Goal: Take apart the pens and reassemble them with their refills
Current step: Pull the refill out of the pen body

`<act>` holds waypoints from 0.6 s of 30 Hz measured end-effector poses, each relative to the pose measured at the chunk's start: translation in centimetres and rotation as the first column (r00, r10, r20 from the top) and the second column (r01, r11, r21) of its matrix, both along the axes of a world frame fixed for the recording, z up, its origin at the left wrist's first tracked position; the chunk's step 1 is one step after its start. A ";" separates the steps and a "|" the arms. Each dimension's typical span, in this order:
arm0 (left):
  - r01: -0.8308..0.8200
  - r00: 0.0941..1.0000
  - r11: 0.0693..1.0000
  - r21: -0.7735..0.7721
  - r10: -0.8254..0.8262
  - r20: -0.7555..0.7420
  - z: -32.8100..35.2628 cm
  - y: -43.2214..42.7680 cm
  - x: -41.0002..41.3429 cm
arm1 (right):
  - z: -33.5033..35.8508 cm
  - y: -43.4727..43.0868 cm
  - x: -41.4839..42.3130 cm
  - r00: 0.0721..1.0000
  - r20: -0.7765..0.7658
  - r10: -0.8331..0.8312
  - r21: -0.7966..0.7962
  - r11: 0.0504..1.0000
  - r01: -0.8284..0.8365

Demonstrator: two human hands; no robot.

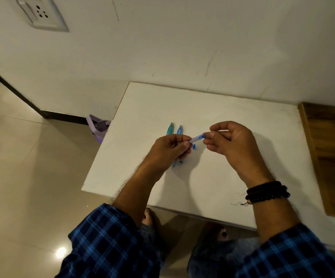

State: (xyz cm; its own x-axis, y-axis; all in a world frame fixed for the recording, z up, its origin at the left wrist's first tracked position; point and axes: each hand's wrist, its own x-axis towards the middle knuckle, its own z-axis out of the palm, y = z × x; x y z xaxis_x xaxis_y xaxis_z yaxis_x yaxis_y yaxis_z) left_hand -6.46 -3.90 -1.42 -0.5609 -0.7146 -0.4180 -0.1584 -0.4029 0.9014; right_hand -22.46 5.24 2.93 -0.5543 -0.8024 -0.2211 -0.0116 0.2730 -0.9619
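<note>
— What is around you?

— A pale wall (182, 37) ahead and a glossy tiled floor (22, 167) to my left. A white table (233, 121) stands against the wall, with a wooden board (331, 137) touching its right edge. My blue checked sleeves (106, 243) fill the bottom of the view, and my feet (149, 215) show under the table's near edge. A purple thing (97, 126) sits on the floor by the table's left side; I cannot tell what it is. A socket (41, 13) is on the wall, top left. Dark bands (267, 192) circle my right wrist.

— Does anything block your view?

— My left hand (169, 150) does. It covers the middle of two pens lying side by side on the table, a teal pen (171, 129) and a blue pen (180, 130). Only their far ends and their near tips show.

— And the hands?

— Both are raised above the table's middle, gripping one pen (197, 139) between them. The left hand pinches one end with thumb and curled fingers. The right hand (231, 141) pinches the other end at its fingertips, and its other fingers are curled in.

— How does that pen look?

— It is a clear bluish barrel with a pale printed label, and a solid blue end sits at my right fingertips. It tilts up to the right. A small blue bit (194, 146) lies on the table just beneath it.
</note>
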 end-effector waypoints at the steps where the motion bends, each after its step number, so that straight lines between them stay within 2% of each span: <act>1: -0.002 1.000 1.000 0.000 0.002 -0.001 0.0 0.0 0.0 | -0.1 0.1 0.0 1.000 -0.002 0.002 -0.001 1.000 -0.002; 5: -0.001 1.000 1.000 -0.022 0.001 0.003 0.0 0.0 0.0 | -0.6 0.1 0.3 0.997 -0.045 0.056 0.032 0.998 -0.055; 9: -0.054 0.998 0.993 -0.109 0.053 -0.017 0.2 -0.1 -0.2 | -1.1 -0.1 0.6 1.000 0.005 0.023 0.018 1.000 -0.024; 14: -0.154 0.987 0.964 -0.219 0.141 -0.074 0.8 0.1 -0.2 | -1.8 0.0 1.5 0.964 0.264 -0.039 0.033 0.999 0.031; 18: -0.239 0.971 0.940 -0.245 0.224 -0.086 1.0 0.0 -0.3 | -2.0 -0.3 2.5 0.916 0.397 -0.047 0.060 0.998 0.026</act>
